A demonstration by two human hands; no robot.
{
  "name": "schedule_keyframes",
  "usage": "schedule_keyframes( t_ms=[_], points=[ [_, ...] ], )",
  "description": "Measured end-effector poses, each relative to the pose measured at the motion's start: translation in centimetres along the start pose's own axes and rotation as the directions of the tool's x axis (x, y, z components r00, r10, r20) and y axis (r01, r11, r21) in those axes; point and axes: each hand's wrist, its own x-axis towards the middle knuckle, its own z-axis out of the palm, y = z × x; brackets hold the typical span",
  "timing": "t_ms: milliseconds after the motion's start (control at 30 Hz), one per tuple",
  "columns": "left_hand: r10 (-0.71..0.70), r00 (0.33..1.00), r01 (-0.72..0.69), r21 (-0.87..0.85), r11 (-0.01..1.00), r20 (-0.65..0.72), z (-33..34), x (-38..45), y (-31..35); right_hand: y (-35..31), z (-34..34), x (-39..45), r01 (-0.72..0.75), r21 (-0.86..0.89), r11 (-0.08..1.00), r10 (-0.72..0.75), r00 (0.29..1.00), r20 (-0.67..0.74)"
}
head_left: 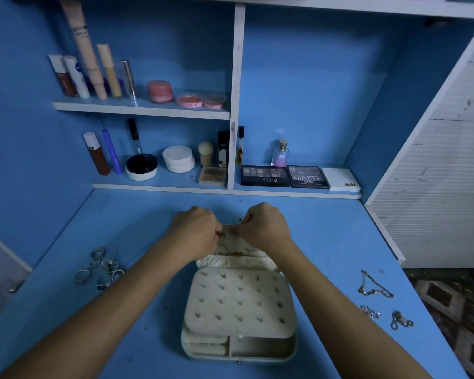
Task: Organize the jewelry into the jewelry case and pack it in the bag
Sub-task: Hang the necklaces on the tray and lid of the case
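Jewelry case (238, 305): laid open on the blue desk (326, 236), lid leaned back, small studs pinned in its pad.
Left hand (196, 232): curled at the top of the case lid, fingers pinched on something too small to be told.
Right hand (264, 228): curled just beside it, pinched the same way.
Rings (101, 266): piled left of the case.
Chains (375, 288): spread right of the case.
Bag: not seen.

Blue desk (326, 242) with white-edged shelves (141, 108) of cosmetics; white ribbed panel (449, 173) right; patterned floor (449, 296), probably tile; dim light.
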Motion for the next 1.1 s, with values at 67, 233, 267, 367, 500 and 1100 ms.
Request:
schedule_keyframes(
  t_ms=[67,233,267,367,500,1100],
  points=[
    [0.005,1.0,-0.006,0.027,1.0,0.022,0.0,0.1,0.1,-0.1,0.4,-0.2,0.017,-0.046,0.999,-0.017,1.0,-0.005],
    [0.016,1.0,-0.017,0.056,0.998,0.024,-0.2,0.2,-0.1,-0.4,0.4,-0.9,0.119,-0.167,0.979,-0.126,0.992,-0.029],
    [0.024,0.999,-0.025,0.058,0.998,0.027,-0.3,0.2,-0.2,-0.4,0.4,-0.9,0.134,-0.193,0.972,-0.144,0.989,-0.037],
    [0.031,0.998,-0.035,0.073,0.997,0.046,-0.3,0.1,0.0,-0.5,0.4,-1.0,0.17,-0.268,0.948,-0.19,0.98,-0.053],
    [0.001,0.997,-0.014,0.186,0.982,0.071,-0.3,0.3,0.6,-0.3,0.7,-1.1,0.193,-0.285,0.939,-0.219,0.974,-0.062],
    [-0.069,0.994,0.039,0.33,0.943,0.081,0.1,0.6,1.9,-0.4,0.5,-1.3,0.128,-0.245,0.961,-0.148,0.987,-0.067]
  ],
)
